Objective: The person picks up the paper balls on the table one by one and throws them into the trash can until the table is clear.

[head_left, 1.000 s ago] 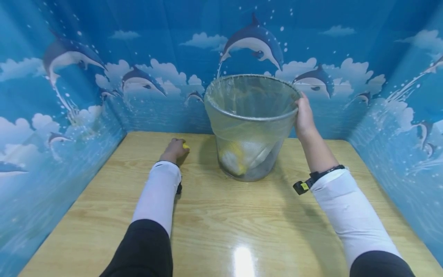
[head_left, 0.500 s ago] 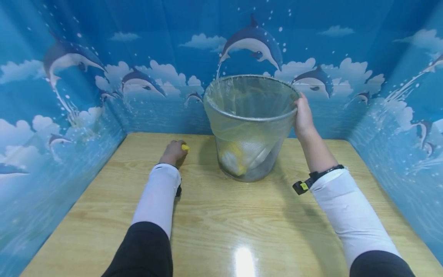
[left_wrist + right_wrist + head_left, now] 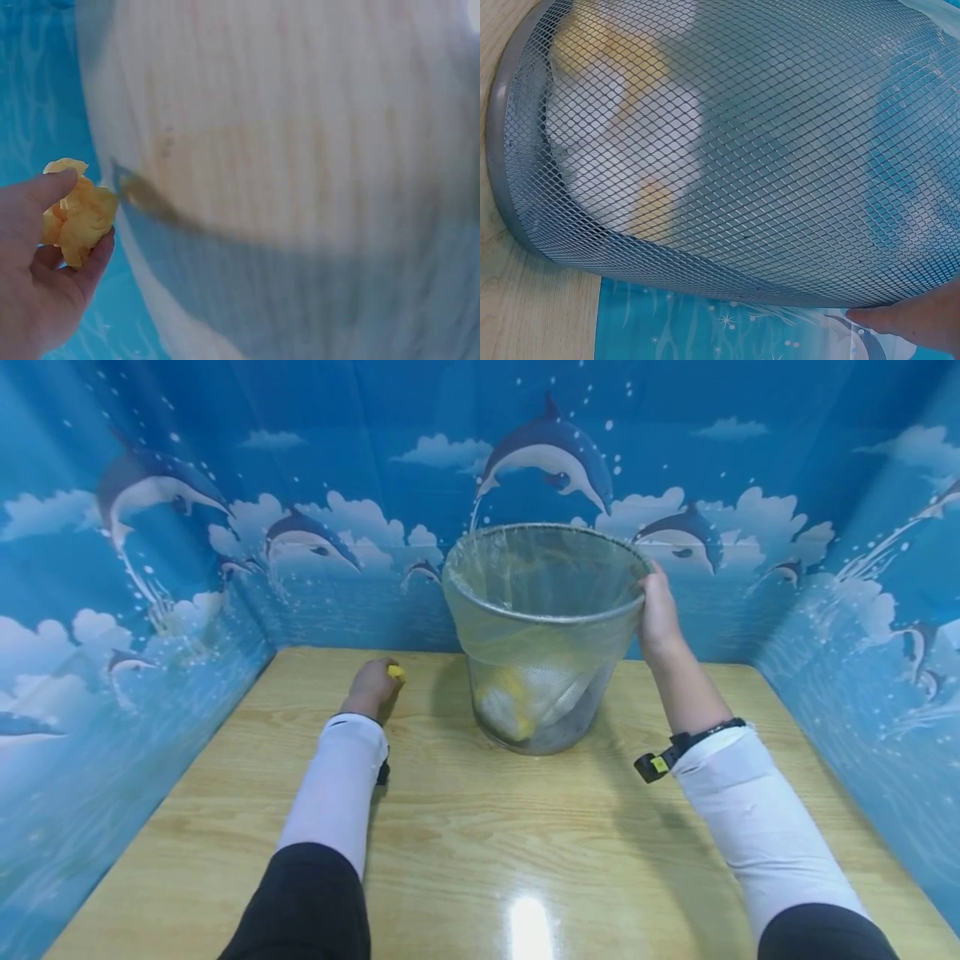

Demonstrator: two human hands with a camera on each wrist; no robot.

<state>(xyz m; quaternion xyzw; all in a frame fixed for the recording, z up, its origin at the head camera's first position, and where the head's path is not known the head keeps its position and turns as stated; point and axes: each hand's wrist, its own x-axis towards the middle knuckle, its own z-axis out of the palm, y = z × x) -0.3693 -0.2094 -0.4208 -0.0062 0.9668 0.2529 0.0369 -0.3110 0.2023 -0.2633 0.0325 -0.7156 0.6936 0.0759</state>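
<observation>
Near the back left of the table, my left hand (image 3: 373,683) pinches a crumpled yellow wad (image 3: 84,217), perhaps paper, between thumb and fingers. In the left wrist view the wad is plainly visible, and the hand (image 3: 45,255) is at the left edge. My right hand (image 3: 660,614) grips the rim of a silver wire-mesh wastebasket (image 3: 536,618) on its right side. A translucent bag (image 3: 487,631) lines the basket and folds over its rim. Through the mesh, white and yellow crumpled pieces (image 3: 630,127) show at the bottom.
The basket stands upright on a wood-grain table (image 3: 450,827), close to its back edge. A blue curtain (image 3: 360,460) printed with dolphins and clouds encloses the back and both sides. Light glares on the table's front.
My left hand has shifted slightly left with the yellow wad, and more of the wad shows now. The right hand and basket have stayed almost still.
</observation>
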